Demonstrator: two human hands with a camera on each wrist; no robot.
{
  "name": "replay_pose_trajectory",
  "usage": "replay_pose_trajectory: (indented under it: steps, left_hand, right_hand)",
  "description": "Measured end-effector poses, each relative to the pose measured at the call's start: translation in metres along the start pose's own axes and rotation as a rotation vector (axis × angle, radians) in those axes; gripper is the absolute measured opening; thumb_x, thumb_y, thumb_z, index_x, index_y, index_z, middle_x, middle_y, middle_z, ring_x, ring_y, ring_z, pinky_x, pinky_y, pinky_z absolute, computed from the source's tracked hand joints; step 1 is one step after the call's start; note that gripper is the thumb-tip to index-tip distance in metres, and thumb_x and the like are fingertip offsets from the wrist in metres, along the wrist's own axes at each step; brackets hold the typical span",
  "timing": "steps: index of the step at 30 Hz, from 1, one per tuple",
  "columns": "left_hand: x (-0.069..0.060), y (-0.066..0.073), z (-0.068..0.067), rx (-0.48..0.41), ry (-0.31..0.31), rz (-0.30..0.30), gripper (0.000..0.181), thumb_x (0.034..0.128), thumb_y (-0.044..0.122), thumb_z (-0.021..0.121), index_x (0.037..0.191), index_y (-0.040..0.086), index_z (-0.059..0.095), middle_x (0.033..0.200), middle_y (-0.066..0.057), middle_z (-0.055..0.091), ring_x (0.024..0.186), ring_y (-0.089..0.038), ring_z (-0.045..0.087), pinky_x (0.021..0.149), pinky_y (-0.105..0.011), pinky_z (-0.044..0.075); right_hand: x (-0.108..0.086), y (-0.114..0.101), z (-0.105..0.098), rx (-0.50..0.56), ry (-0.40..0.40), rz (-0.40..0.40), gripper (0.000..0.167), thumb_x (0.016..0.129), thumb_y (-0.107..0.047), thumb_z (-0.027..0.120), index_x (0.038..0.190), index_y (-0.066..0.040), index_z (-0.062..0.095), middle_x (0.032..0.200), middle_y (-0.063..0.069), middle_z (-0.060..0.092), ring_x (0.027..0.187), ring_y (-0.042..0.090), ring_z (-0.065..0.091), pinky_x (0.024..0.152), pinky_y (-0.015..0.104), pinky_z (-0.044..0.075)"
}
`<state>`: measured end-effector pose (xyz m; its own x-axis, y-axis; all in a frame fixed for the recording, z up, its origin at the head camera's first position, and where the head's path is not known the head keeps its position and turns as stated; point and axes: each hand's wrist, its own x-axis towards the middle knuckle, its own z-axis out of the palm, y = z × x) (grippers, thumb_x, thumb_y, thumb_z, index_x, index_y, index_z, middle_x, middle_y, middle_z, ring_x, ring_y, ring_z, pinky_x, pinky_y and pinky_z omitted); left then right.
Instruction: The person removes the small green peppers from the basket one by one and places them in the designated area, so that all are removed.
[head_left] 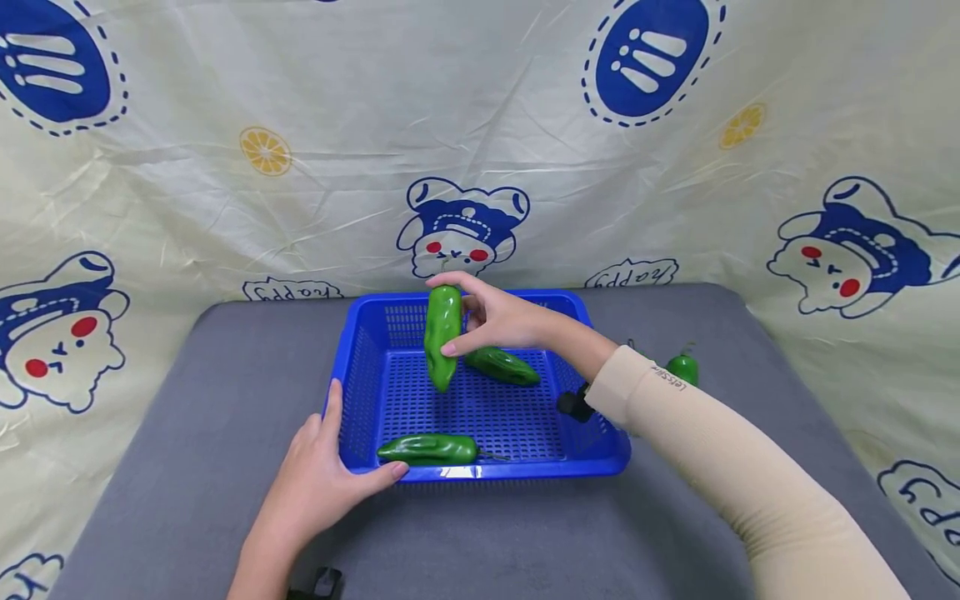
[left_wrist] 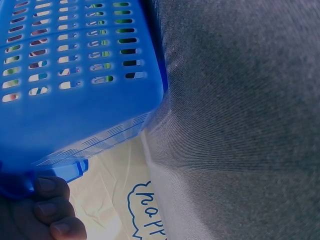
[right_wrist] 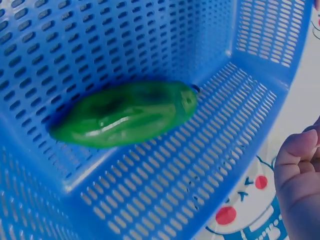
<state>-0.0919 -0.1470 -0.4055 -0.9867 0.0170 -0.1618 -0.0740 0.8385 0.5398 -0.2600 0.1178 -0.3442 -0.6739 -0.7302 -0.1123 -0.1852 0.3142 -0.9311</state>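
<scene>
With the right hand (head_left: 502, 320) pinching one pepper (head_left: 443, 325), two peppers (head_left: 505, 367) (head_left: 431, 450) lie below it in the basket (head_left: 525, 471) the left hand (head_left: 318, 471) grips, an outside pepper (head_left: 684, 367) remaining rightward.

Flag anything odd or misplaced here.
A shiny green pepper looks left out: it sits on the grey table beside the blue perforated plastic basket, partly behind the beige sleeve, while two others lie inside. Nothing looks spilled.

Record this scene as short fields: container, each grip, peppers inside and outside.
Container: blue basket on a gray table
Right grip: holds a raised pepper over the basket
Left grip: holds the basket's near left corner
Inside: front pepper along the near wall; back pepper farther back
Outside: outer pepper, right of the basket, partly hidden by the sleeve
</scene>
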Motion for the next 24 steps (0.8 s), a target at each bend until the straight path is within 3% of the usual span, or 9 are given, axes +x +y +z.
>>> replay_pose_trajectory:
  steps: [11, 17, 24]
  left_hand:
    - [-0.001, -0.001, 0.000, -0.003, 0.006, -0.002, 0.136, 0.0676, 0.080, 0.069, 0.159, 0.018, -0.010, 0.140, -0.027, 0.043, 0.125, -0.039, 0.045, 0.100, -0.061, 0.042]
    - [-0.001, -0.001, 0.001, -0.001, 0.005, 0.004, 0.136, 0.0681, 0.080, 0.069, 0.159, 0.017, -0.010, 0.140, -0.027, 0.043, 0.125, -0.039, 0.045, 0.101, -0.061, 0.041]
    - [-0.001, 0.000, 0.001, 0.004, -0.002, 0.001, 0.136, 0.0679, 0.081, 0.068, 0.159, 0.018, -0.011, 0.142, -0.027, 0.042, 0.127, -0.040, 0.044, 0.102, -0.063, 0.040]
  right_hand:
    - [-0.043, -0.005, -0.021, 0.006, 0.003, 0.029, 0.083, 0.086, -0.012, 0.076, 0.151, -0.031, 0.027, 0.123, 0.019, 0.056, 0.096, 0.033, 0.065, 0.084, 0.041, 0.056]
    - [-0.079, -0.002, -0.045, -0.013, 0.044, 0.115, 0.082, 0.088, -0.016, 0.075, 0.151, -0.033, 0.025, 0.129, 0.019, 0.053, 0.106, 0.034, 0.063, 0.088, 0.045, 0.055]
    - [-0.126, 0.012, -0.073, -0.009, 0.079, 0.202, 0.082, 0.088, -0.012, 0.074, 0.151, -0.030, 0.023, 0.128, 0.022, 0.051, 0.105, 0.037, 0.062, 0.088, 0.051, 0.054]
